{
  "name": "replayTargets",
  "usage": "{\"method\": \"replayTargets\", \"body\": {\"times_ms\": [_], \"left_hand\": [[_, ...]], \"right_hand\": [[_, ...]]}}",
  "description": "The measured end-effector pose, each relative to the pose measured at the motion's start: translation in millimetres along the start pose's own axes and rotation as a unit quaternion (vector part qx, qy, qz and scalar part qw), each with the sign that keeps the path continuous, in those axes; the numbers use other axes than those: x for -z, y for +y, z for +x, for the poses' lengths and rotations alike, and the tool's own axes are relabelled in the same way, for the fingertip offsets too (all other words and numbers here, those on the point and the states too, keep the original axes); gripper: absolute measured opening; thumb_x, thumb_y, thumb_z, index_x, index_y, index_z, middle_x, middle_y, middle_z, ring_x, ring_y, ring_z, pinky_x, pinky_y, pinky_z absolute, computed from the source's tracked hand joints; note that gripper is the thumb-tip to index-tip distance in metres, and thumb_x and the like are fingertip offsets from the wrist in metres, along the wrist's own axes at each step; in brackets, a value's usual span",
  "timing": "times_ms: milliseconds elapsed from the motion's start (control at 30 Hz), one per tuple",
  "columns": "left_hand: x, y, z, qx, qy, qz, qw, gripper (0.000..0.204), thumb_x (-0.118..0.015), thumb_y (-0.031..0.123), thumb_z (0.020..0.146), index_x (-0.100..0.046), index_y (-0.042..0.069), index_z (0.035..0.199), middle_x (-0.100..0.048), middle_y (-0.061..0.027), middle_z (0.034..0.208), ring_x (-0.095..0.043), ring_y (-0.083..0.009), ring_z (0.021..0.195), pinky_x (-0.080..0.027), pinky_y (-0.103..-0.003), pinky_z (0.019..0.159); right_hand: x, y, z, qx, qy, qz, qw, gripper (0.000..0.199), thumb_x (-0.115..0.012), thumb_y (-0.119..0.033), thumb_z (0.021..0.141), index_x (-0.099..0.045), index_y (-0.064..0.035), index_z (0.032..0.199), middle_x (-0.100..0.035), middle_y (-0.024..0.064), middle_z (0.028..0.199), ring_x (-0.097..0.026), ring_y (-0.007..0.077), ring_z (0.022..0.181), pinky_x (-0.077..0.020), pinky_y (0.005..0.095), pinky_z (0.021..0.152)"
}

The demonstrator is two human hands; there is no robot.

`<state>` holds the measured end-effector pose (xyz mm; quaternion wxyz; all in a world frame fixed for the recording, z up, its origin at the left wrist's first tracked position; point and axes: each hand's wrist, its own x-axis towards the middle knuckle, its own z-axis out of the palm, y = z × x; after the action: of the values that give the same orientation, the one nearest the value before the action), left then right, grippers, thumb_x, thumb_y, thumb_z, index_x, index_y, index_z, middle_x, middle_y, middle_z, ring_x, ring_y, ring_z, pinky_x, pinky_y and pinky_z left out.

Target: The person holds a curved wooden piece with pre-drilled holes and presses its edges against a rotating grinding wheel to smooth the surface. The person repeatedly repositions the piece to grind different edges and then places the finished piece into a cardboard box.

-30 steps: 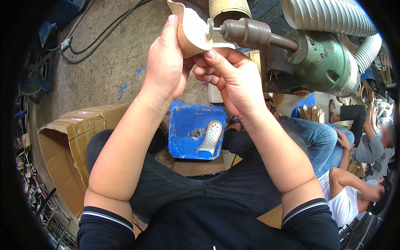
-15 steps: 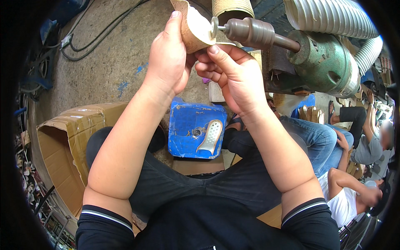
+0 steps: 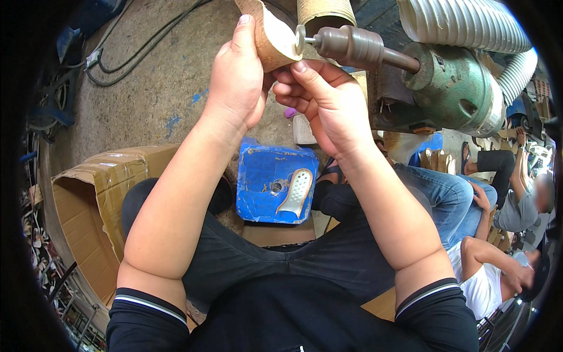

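A curved cork insole (image 3: 273,50), tan outside and pale inside, is held up between my two hands. My left hand (image 3: 236,76) wraps round its left side, thumb lying along the outer face. With thumb and fingers, my right hand (image 3: 328,97) pinches the lower right edge. Against the pale inner side, or very close to it, stands a small round grinding wheel (image 3: 301,40). The wheel sits on a thin shaft in a brown chuck (image 3: 350,47), driven by a green motor (image 3: 451,88). Some fingers of both hands are hidden behind the insole.
Between my knees, a blue stool (image 3: 253,199) bears a pale perforated insole (image 3: 297,192). A cardboard box (image 3: 126,167) lies open at left. Ribbed duct hose (image 3: 469,23) and a round duct mouth (image 3: 326,10) flank the motor. Two people (image 3: 484,276) sit at right; black cables (image 3: 152,44) cross the floor.
The insole has shifted slightly left and tilted a little, both hands moving with it. At right, a seated person's hand has moved near their head.
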<state>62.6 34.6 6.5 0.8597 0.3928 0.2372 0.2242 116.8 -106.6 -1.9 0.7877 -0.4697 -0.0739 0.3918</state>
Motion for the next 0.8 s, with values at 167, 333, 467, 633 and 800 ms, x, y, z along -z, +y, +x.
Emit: {"method": "replayTargets", "body": {"times_ms": [167,333,467,633,800], "left_hand": [[-0.5,-1.2,1.8,-0.025,0.0,0.014,1.0,0.053,-0.04,0.046,0.118,-0.065,-0.001,0.118,-0.074,-0.012,0.109,-0.074,-0.0208,0.098,-0.06,-0.036,0.089],[-1.8,-1.6,0.6,-0.04,0.006,0.037,0.998,0.055,-0.038,0.046,0.118,-0.065,-0.001,0.116,-0.074,-0.0126,0.107,-0.074,-0.0203,0.096,-0.06,-0.036,0.088],[-3.5,-2.9,-1.1,-0.056,0.014,0.044,0.997,0.056,-0.036,0.047,0.118,-0.065,-0.001,0.114,-0.074,-0.0119,0.103,-0.074,-0.0196,0.095,-0.06,-0.035,0.087],[-5.1,-5.5,-1.7,-0.092,0.023,0.068,0.993,0.058,-0.034,0.049,0.118,-0.064,0.0,0.111,-0.073,-0.0099,0.095,-0.073,-0.0163,0.081,-0.062,-0.031,0.073],[-6.1,-7.9,-3.8,-0.109,0.034,0.092,0.989,0.058,-0.032,0.05,0.118,-0.063,0.002,0.109,-0.072,-0.0083,0.089,-0.07,-0.0133,0.068,-0.06,-0.026,0.055]], "right_hand": [[0.7,0.4,1.7,0.0,-0.003,-0.006,1.0,0.018,-0.072,-0.017,0.105,-0.073,0.0005,0.112,-0.079,0.013,0.103,-0.078,0.0193,0.088,-0.066,0.0353,0.085],[0.9,0.6,3.0,0.003,-0.007,-0.002,1.0,0.021,-0.072,-0.018,0.106,-0.073,0.0008,0.114,-0.079,0.0133,0.103,-0.078,0.0192,0.089,-0.0658,0.0349,0.086],[1.5,1.2,4.3,0.006,-0.01,-0.003,1.0,0.022,-0.072,-0.019,0.106,-0.073,0.0013,0.115,-0.079,0.0139,0.104,-0.078,0.0194,0.09,-0.0656,0.035,0.086],[1.9,2.0,5.3,0.003,-0.012,0.009,1.0,0.024,-0.07,-0.018,0.107,-0.071,0.0029,0.118,-0.078,0.0152,0.106,-0.078,0.0204,0.091,-0.0655,0.0352,0.086],[1.9,1.8,6.5,0.004,-0.015,0.006,1.0,0.025,-0.069,-0.018,0.108,-0.069,0.0035,0.12,-0.078,0.016,0.106,-0.078,0.0216,0.093,-0.0654,0.0357,0.087]]}}
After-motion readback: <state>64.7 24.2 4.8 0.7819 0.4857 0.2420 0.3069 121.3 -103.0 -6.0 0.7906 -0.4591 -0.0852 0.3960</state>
